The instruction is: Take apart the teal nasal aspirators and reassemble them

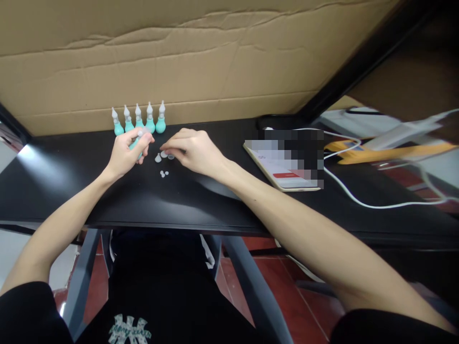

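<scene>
My left hand (129, 149) is closed around a nasal aspirator with a teal bulb (134, 144). A clear, whitish part sticks up between thumb and forefinger. Over the black table my right hand (195, 152) bends down, its thumb and fingertips drawn together at a few small translucent white pieces (158, 157). Whether one of them is in the pinch is hidden. Closer to the table's front lie 3 tiny white discs (162, 175). Behind my left hand several nasal aspirators (160, 122) stand upright in a row, each a teal bulb with a white pointed tip.
A cardboard sheet (201, 67) rises behind the black table (118, 200). To the right lies a tablet or phone (287, 167), partly pixelated. White cables (353, 198) and a yellow-orange strip (405, 153) are farther right. Chair armrests (247, 277) show below the table edge.
</scene>
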A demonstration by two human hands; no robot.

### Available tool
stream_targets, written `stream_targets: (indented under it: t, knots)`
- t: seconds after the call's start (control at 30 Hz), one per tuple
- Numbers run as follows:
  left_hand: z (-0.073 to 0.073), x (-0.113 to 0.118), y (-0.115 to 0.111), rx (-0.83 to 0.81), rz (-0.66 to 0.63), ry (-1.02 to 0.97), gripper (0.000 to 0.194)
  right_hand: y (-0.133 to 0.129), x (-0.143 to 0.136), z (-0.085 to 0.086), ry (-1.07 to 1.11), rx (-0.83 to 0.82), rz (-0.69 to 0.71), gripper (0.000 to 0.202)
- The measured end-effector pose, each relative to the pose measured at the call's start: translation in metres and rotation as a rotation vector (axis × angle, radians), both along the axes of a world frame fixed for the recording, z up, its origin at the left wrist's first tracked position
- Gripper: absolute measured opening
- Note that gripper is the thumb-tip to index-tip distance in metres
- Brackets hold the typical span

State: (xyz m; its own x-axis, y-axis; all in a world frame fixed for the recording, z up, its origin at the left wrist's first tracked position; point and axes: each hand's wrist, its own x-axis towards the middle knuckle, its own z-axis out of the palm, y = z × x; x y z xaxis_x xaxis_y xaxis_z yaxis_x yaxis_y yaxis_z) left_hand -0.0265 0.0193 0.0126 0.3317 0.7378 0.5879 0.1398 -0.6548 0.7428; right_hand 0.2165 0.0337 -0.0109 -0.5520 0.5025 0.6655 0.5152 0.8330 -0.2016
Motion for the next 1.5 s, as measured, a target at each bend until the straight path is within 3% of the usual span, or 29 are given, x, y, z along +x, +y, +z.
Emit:
stream_targets:
  t: [0.27,0.7,1.0,1.27,1.4,1.5]
  knots:
    - [-0.003,0.001,-0.001,0.022,0.023,0.040,0.056,0.010,-0.004,-0.007,0.043,0.008,-0.185,0.031]
    - [-0.002,0.001,-0.001,0.062,0.029,0.084,0.065,0.025,-0.019,-0.014,-0.124,-0.103,-0.148,0.035]
    - [-0.001,0.004,-0.005,0.056,0.009,0.092,0.050,0.020,-0.022,-0.010,-0.101,-0.206,-0.156,0.031]
    - [0.002,0.005,-0.008,0.074,-0.007,0.122,0.043,0.024,-0.016,-0.018,-0.073,-0.231,-0.183,0.035]
    - [0.004,0.002,-0.011,0.065,-0.016,0.148,0.034,0.014,-0.010,-0.009,0.041,-0.136,-0.223,0.034]
    - [0.005,-0.001,-0.010,0.115,-0.040,0.209,0.027,-0.003,-0.005,0.007,0.201,-0.058,-0.152,0.033]
